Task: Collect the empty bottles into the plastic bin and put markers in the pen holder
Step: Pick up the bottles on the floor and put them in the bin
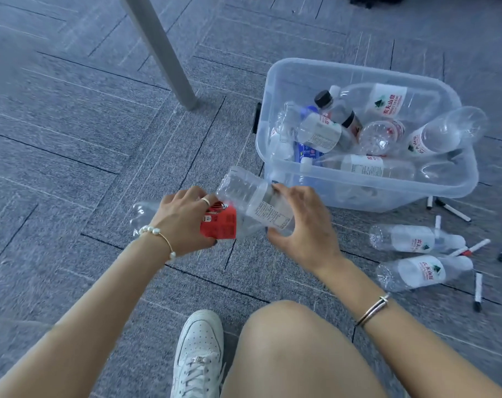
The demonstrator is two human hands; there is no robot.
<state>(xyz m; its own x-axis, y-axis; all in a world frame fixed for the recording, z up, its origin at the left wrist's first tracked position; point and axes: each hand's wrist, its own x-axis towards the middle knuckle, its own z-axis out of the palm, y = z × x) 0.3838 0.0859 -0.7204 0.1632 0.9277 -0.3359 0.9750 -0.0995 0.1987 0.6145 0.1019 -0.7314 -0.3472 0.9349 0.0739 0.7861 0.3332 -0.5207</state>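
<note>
Clear plastic bin [275,81] lies just ahead-right of the right hand [304,225], which clasps a clear white-labelled bottle [255,199]; the left hand [184,216] grasps a red-labelled bottle [219,225].

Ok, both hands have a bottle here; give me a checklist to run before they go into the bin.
1. Left hand grip on the red-labelled clear plastic bottle: ok, fingers curl round it.
2. Right hand grip on the white-labelled clear plastic bottle: ok.
3. Clear plastic bin open, no lid: ok.
4. Room in the bin: ok, though already piled with bottles.
5. Held bottles empty: ok, they look clear through.
6. Caps on held bottles: cannot tell.
</note>
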